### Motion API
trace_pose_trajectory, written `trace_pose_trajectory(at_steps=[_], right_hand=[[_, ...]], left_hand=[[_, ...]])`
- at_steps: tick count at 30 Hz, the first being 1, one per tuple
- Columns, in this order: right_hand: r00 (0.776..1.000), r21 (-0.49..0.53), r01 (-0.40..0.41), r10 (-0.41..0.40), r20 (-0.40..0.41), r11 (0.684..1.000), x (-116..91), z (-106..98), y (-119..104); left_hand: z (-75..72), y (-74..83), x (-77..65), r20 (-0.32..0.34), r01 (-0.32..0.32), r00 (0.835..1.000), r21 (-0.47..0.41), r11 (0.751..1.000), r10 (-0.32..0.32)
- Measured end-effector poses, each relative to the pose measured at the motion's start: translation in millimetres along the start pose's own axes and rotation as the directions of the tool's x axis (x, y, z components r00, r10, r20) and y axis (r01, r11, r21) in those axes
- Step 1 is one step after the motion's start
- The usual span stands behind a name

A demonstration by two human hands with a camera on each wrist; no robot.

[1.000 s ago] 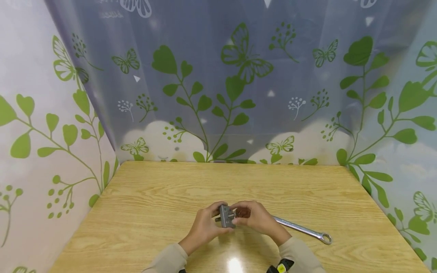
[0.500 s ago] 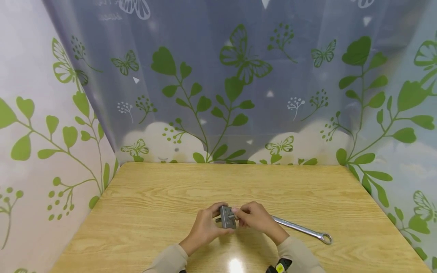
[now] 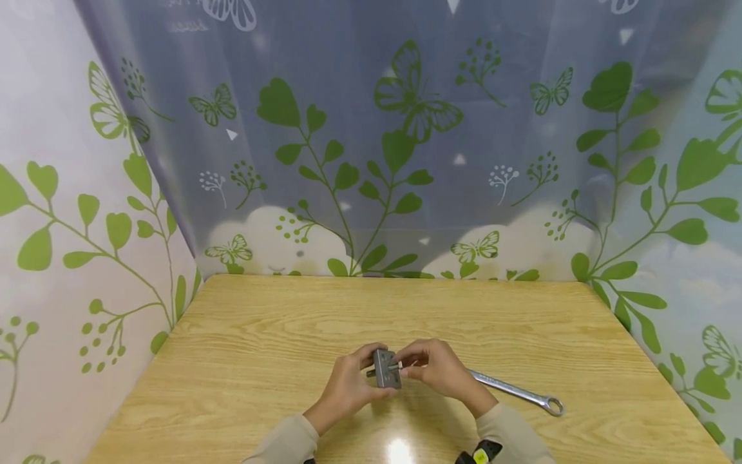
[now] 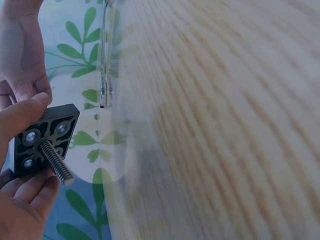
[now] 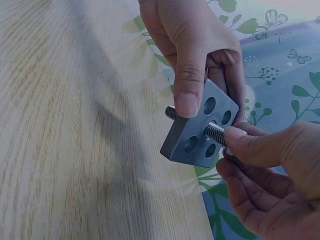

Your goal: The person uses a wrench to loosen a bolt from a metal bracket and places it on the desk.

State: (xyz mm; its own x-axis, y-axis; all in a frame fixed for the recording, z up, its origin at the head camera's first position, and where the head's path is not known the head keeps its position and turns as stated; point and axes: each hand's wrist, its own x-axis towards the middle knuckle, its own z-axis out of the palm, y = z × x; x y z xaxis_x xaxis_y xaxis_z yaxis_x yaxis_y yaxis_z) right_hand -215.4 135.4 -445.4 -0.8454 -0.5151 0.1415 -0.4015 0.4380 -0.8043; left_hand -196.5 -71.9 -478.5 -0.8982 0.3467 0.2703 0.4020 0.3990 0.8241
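Note:
My left hand [image 3: 346, 383] grips a dark grey square block [image 5: 195, 134] by its edges, thumb on one side and fingers on the other. Several round holes show in the block's face in the right wrist view. A threaded bolt [image 5: 215, 133] runs through its middle, and the threaded end [image 4: 57, 164] sticks out of the recessed back in the left wrist view. My right hand [image 3: 442, 368] pinches the bolt's other end between thumb and fingers, hiding most of its head. Both hands hold the block and bolt up over the table.
A long chrome wrench [image 3: 516, 389] lies on the wood-grain table [image 3: 278, 322], its ring end pointing right and its other end hidden behind the right hand. A printed curtain [image 3: 498, 129] with leaves and butterflies stands behind the table.
My right thumb and fingers have shifted around the bolt's end, first rolling over it, then drawing slightly back to the right. My left hand and the block stay nearly still.

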Motion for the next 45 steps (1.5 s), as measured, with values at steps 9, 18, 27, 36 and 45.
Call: trace_pose_trajectory(at_steps=[9, 18, 27, 36, 45], right_hand=[[0.998, 0.029, -0.049, 0.047, 0.050, 0.998, -0.1, 0.8, 2.2], [0.970, 0.130, -0.239, 0.231, 0.070, 0.962, 3.2, 6.6, 3.4], [0.974, 0.115, -0.225, 0.221, 0.051, 0.967, 3.7, 3.6, -4.5], [0.999, 0.072, -0.036, 0.033, 0.039, 0.997, 2.2, -0.4, -1.8], [0.997, 0.060, -0.066, 0.064, 0.044, 0.996, 2.2, -0.8, -1.2]], left_hand=[[-0.1, -1.8, -1.9, 0.004, -0.028, 1.000, 0.006, 1.000, 0.028], [1.9, -4.3, -2.8, -0.017, -0.021, 1.000, -0.002, 1.000, 0.021], [-2.5, -1.3, -0.2, -0.012, -0.023, 1.000, -0.021, 1.000, 0.023], [-2.6, -0.6, -0.5, -0.008, 0.000, 1.000, -0.020, 1.000, 0.000], [-1.7, -0.6, -0.4, -0.011, 0.007, 1.000, -0.020, 1.000, -0.007]])
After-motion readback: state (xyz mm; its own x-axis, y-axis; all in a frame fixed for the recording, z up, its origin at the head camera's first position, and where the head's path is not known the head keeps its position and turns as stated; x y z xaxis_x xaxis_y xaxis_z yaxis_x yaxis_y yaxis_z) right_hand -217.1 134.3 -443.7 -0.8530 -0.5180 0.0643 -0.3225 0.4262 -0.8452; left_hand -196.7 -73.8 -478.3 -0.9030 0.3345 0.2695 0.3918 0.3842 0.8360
